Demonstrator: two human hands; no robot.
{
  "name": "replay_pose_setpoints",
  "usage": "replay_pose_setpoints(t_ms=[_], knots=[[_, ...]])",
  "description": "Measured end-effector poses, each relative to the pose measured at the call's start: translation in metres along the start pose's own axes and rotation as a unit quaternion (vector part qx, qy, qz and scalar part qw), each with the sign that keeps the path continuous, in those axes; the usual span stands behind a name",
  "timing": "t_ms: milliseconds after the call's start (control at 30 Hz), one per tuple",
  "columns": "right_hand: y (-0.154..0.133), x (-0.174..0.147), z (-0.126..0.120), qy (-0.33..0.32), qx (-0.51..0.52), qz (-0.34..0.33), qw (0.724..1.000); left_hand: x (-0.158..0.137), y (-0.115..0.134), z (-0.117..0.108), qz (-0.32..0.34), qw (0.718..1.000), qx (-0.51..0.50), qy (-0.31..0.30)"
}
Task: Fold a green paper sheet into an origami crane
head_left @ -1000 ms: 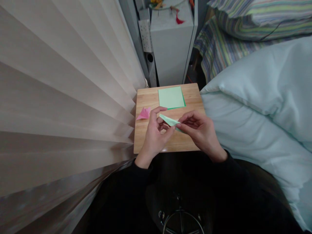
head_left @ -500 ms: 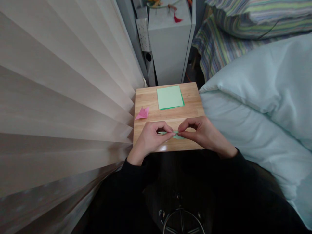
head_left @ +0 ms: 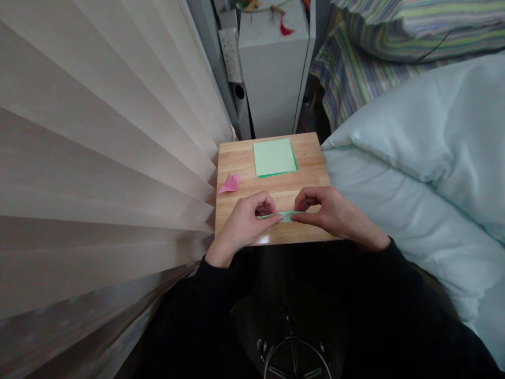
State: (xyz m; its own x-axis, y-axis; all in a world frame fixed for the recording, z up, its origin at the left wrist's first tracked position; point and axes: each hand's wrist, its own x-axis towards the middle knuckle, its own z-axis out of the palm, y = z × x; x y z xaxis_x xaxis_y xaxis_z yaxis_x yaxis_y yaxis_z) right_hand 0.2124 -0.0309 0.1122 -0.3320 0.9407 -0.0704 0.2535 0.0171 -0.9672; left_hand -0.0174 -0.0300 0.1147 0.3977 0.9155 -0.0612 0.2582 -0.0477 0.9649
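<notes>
Between my hands is a small piece of folded light green paper (head_left: 286,216), held above the front part of a wooden tabletop (head_left: 244,152). My left hand (head_left: 254,216) pinches its left side between thumb and fingers. On the right side, my right hand (head_left: 323,210) grips it the same way. Fingers cover much of the paper, so its full shape is hidden. A folded pink paper piece (head_left: 230,183) lies near the table's left edge. Farther back rests a stack of square green paper sheets (head_left: 275,156), pale on top with a darker green edge showing.
A pleated curtain (head_left: 118,147) borders the table on the left. To the right is a bed with a pale blue quilt (head_left: 414,137) and a striped pillow (head_left: 434,37). A white cabinet (head_left: 272,79) stands behind; a metal swivel-chair base (head_left: 294,352) shows below.
My right hand has slid slightly right along the folded green paper, and more of the paper shows between my hands. My left hand has stayed nearly in place.
</notes>
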Motion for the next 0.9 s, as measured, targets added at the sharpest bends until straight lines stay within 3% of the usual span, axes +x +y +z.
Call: replay_pose_setpoints(t_ms=[167, 333, 500, 667, 900], knots=[[-0.004, -0.001, -0.006, 0.066, 0.015, 0.02, 0.998, 0.002, 0.0, 0.003, 0.005, 0.999, 0.028, -0.042], [-0.006, 0.004, 0.01, 0.117, 0.153, 0.013, 0.981, 0.004, -0.003, 0.011, 0.014, 0.998, 0.046, -0.037], [0.0, 0.008, 0.024, 0.063, 0.205, 0.032, 0.976, 0.004, -0.002, 0.018, 0.009, 1.0, -0.003, 0.01], [0.002, 0.008, 0.022, 0.064, 0.229, 0.036, 0.971, 0.003, -0.005, 0.025, 0.021, 0.992, -0.1, 0.079], [-0.001, 0.008, 0.019, 0.069, 0.21, -0.004, 0.975, 0.0, 0.002, 0.026, 0.086, 0.99, -0.014, 0.114]])
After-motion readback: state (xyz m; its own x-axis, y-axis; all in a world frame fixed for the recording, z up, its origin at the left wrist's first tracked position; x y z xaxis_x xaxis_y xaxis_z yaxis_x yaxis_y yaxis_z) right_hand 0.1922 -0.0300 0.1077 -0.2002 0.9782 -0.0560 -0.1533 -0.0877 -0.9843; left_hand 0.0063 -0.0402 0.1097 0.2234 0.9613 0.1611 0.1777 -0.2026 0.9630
